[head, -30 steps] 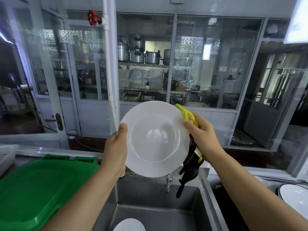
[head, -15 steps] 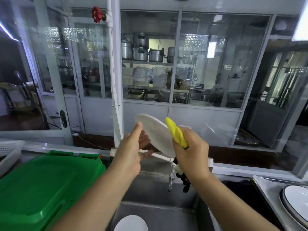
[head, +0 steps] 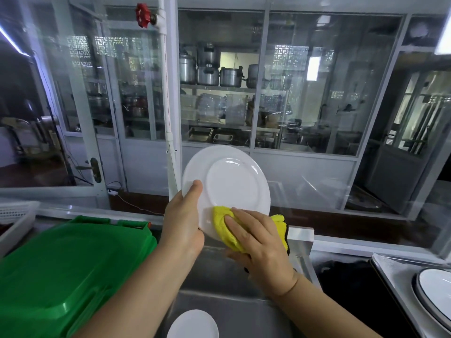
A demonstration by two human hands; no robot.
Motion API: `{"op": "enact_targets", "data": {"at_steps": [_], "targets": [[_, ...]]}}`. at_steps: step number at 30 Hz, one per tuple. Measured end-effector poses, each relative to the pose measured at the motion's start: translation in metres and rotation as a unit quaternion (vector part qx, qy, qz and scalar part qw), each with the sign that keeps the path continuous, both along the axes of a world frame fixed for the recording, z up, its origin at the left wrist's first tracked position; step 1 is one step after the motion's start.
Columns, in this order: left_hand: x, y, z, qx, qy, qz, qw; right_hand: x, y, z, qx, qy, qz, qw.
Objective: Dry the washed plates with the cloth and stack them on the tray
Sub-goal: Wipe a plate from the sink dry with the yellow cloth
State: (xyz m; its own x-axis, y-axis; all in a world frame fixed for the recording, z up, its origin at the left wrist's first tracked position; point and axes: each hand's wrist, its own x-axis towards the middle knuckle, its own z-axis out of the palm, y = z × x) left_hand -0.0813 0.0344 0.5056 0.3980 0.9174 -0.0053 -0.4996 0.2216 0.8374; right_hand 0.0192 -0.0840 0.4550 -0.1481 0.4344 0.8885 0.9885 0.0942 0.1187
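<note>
Plate (head: 233, 184), stiff, breakable and probably slippery, stands over the sink (head: 219, 276), left hand (head: 183, 223) gripping its rim, right hand (head: 258, 242) pressing the cloth (head: 225, 226) on it.

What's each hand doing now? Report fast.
Left hand: grips the white plate by its rim.
Right hand: presses the yellow cloth against the plate.
</note>
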Motion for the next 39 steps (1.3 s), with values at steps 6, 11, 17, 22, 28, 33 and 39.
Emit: {"op": "enact_targets", "data": {"at_steps": [6,11,17,22,28,33,39], "targets": [[-0.011,-0.004,-0.002,0.086,0.009,0.018,0.996,0.023,-0.005,0.019,-0.025,0.091,-0.093,0.991],[-0.007,-0.009,0.004,0.126,0.015,0.014,0.992,0.015,0.009,0.060,-0.059,0.065,-0.134,0.987],[-0.009,-0.004,0.015,0.124,-0.003,0.004,0.992,-0.008,0.013,0.043,-0.063,-0.039,-0.063,0.995],[-0.018,0.002,0.014,0.106,0.019,-0.004,0.994,0.014,-0.007,0.021,-0.113,-0.078,-0.030,0.990],[-0.020,-0.001,0.011,0.126,0.045,-0.021,0.991,0.048,-0.014,0.043,-0.100,-0.022,-0.114,0.988],[-0.009,-0.015,0.008,0.132,0.037,-0.033,0.990,0.026,0.008,0.063,-0.061,-0.034,-0.113,0.991],[-0.013,-0.003,0.011,0.097,0.037,-0.016,0.994,0.009,-0.001,0.037,-0.124,-0.094,-0.049,0.987]]}}
